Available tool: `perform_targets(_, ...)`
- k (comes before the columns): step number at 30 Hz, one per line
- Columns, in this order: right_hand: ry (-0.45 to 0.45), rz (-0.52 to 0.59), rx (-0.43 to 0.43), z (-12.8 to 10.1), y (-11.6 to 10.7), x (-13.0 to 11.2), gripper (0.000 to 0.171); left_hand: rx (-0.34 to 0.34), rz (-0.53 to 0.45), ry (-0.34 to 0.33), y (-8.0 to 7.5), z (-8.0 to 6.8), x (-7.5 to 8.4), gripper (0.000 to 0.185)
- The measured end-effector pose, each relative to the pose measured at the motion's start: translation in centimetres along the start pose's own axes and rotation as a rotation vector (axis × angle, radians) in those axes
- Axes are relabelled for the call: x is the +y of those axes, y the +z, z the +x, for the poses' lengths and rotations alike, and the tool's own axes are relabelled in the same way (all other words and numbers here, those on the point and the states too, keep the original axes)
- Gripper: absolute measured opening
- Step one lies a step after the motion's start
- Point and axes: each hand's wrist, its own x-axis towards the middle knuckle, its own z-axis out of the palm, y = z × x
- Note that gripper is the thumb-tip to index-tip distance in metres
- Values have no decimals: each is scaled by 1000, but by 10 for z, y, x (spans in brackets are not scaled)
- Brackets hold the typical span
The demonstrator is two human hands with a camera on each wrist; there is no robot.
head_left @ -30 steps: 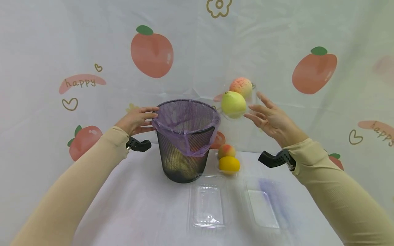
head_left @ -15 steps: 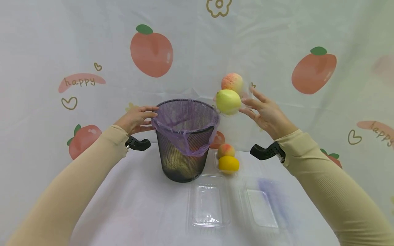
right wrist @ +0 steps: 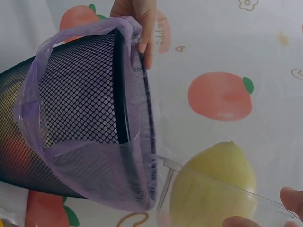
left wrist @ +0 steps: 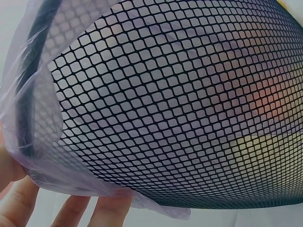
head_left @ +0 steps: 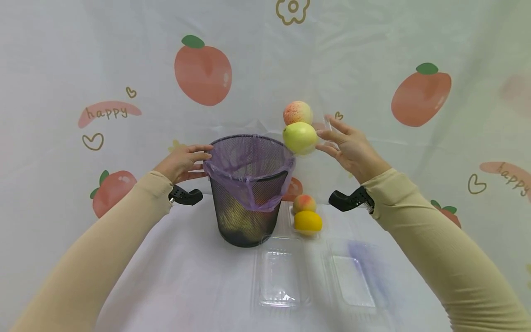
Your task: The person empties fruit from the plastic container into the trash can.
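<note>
A black mesh bin (head_left: 244, 216) with a purple bag (head_left: 259, 198) folded over its rim stands on the white table. My left hand (head_left: 178, 161) rests its outstretched fingers against the left side of the rim, touching bag and mesh. Up to the right, my right hand (head_left: 352, 150) grips the edge of a clear plastic box (right wrist: 164, 182), tilted beside the rim. In it sit a yellow-green fruit (head_left: 300, 137) and, above that, a pinkish peach-like fruit (head_left: 297, 113). Through the mesh, yellow and reddish shapes show low in the bin, too blurred to name.
Right of the bin, a peach (head_left: 304, 204) and a yellow fruit (head_left: 308, 223) sit in another clear box. Nearer me lie a clear plastic box (head_left: 283, 276) and a second clear box (head_left: 354, 281) with a bluish-purple smear beside it. A fruit-printed cloth (head_left: 352, 55) hangs behind.
My right hand has carried the clear box and its two fruits leftward, up to the bin's right rim. The left hand and bin have stayed put.
</note>
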Motion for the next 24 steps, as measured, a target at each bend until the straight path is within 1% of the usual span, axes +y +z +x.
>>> perform_targets(5,-4,-24,-5,2,4,1,68,0,8,0,0,-1,0,54)
perform_targets(13,-24,-33,-13,3,10,-2,67,15,19,-8,2,-1,1,54)
perform_targets(24,-36,-52,8,7,15,-5,65,16,26,-5,2,-1,1,53)
